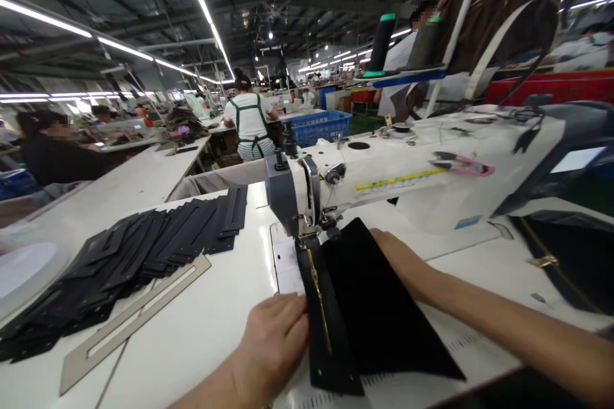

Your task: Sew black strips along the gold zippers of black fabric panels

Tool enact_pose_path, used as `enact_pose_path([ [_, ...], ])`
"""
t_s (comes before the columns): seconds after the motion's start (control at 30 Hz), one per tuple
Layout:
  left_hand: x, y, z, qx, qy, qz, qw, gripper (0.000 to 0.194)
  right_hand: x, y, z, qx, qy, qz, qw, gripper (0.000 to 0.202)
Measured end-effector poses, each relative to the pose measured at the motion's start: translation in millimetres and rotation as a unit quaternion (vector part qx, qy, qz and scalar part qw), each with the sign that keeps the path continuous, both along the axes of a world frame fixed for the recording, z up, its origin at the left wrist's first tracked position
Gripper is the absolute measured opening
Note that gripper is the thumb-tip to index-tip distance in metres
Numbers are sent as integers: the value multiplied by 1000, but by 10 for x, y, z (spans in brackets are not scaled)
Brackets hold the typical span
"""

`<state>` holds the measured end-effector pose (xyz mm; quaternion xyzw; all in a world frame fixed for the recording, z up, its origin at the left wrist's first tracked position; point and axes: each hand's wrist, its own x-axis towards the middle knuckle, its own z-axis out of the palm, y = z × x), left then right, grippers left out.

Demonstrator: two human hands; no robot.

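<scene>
A black strip (pixel 330 351) with a gold zipper (pixel 318 297) runs under the needle area of a white sewing machine (pixel 412 172). Black fabric (pixel 384 307) spreads out to its right. At the strip's left edge is my left hand (pixel 277 342), its fingers together and their tips partly hidden at the edge. My right hand (pixel 391 252) reaches behind the black fabric near the machine head, and the fabric covers its fingers.
Left of the machine lie a pile of black slotted pieces (pixel 158 243) and a beige slotted template (pixel 139 326). Black material with gold trim (pixel 566 262) is at the right. A blue crate (pixel 321 128) and other people stand behind.
</scene>
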<state>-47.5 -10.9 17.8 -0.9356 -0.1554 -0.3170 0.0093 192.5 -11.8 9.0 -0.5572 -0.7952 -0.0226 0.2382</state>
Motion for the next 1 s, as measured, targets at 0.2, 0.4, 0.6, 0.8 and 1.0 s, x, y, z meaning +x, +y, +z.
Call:
enact_pose_path([
  [0.2,-35,40,8,-109,57,5,992,32,219,195,-182,-81,341,-37,936,40],
  [0.4,140,337,-45,-68,110,108,986,25,148,130,-156,-102,401,-60,908,42],
  [0.6,208,312,-78,-27,142,143,979,17,263,195,-178,-130,338,-46,931,36],
  [0.8,205,332,-85,-41,118,133,983,18,347,232,-142,-58,290,-52,954,28],
  [1.0,221,360,-85,-57,128,126,982,16,287,395,-159,-49,64,-103,991,21],
])
